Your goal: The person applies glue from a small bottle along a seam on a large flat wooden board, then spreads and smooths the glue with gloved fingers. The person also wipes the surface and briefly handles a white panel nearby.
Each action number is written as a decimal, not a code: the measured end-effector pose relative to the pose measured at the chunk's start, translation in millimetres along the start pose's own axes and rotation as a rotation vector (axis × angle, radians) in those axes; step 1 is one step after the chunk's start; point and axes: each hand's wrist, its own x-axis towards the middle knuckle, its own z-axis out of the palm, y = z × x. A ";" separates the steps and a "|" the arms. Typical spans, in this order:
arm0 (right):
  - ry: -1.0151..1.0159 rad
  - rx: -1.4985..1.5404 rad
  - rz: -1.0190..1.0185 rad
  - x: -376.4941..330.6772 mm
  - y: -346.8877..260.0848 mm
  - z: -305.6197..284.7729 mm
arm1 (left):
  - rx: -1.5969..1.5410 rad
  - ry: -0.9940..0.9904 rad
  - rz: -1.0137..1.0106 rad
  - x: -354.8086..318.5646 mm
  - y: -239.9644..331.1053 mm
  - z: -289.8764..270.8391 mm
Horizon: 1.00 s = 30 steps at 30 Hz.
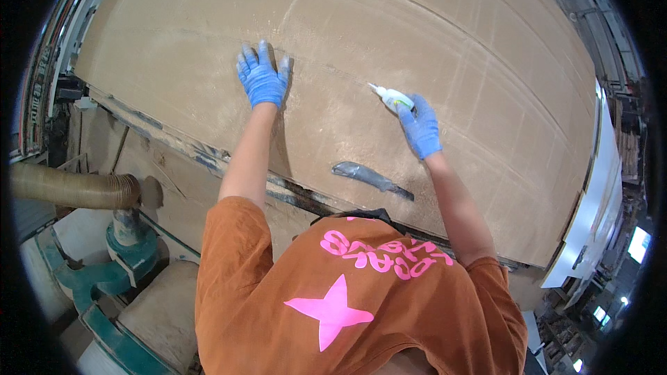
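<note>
A large brown fibreboard panel point(417, 21) with cut grooves fills the upper part of the view. My left hand point(262, 76), in a blue glove, lies flat on it with fingers spread. In a blue glove too, my right hand point(421, 127) grips a small white glue bottle point(392, 98) with a green label, its nozzle pointing left and touching the panel near a groove. A grey-wrapped knife point(369, 177) lies on the panel near its front edge, between my arms.
A ribbed tan dust hose point(76, 189) runs to a green machine fitting point(125, 250) at lower left. The panel's front edge point(208, 156) rests on a dusty machine bed. White panels point(590, 215) stand at the right.
</note>
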 end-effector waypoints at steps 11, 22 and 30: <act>-0.012 -0.141 -0.036 32.7 -19.8 -0.4 | -0.059 0.002 -0.005 3.6 -1.3 0.8; 0.018 -0.282 -0.151 42.9 -34.0 1.7 | -0.066 0.005 -0.007 4.4 0.2 -1.9; 0.057 -0.375 -0.189 39.5 -40.1 -4.9 | -0.074 0.002 -0.008 2.8 -0.1 -3.5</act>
